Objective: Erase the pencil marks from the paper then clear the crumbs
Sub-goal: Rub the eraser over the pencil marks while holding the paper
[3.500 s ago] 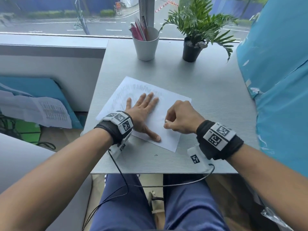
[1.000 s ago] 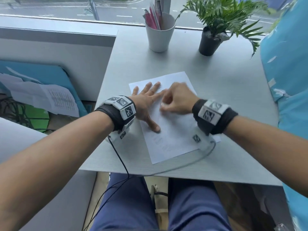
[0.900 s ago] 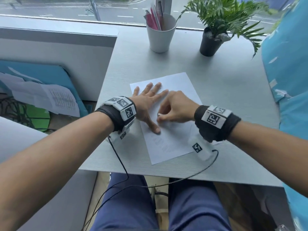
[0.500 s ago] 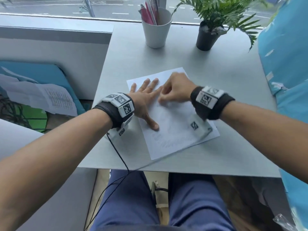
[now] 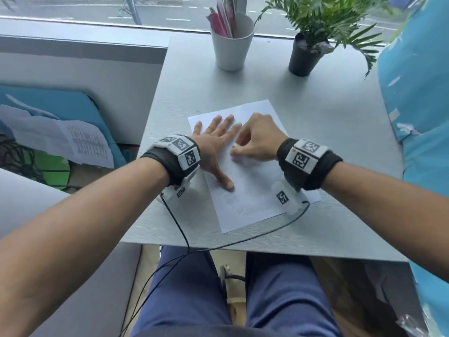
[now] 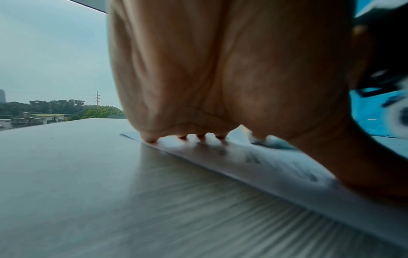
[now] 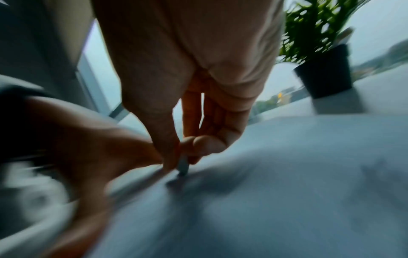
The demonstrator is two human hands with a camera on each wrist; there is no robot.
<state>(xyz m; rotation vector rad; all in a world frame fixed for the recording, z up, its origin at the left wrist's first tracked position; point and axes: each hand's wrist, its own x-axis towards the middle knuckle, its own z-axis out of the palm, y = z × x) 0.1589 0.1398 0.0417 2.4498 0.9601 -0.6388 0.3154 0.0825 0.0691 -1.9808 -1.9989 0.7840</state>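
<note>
Pressing flat with fingers spread, the left hand (image 5: 213,142) pins the paper (image 5: 252,190) to the grey worktop (image 5: 340,132). Just beside it, the right hand (image 5: 257,139) pinches a small eraser (image 7: 183,165) in a tight grip, tip touching the sheet.

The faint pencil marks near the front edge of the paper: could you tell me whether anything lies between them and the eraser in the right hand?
Nothing visible does. The right hand pinches the eraser on the paper; bare sheet runs to the pencil marks. The left hand presses flat beside that path.
</note>
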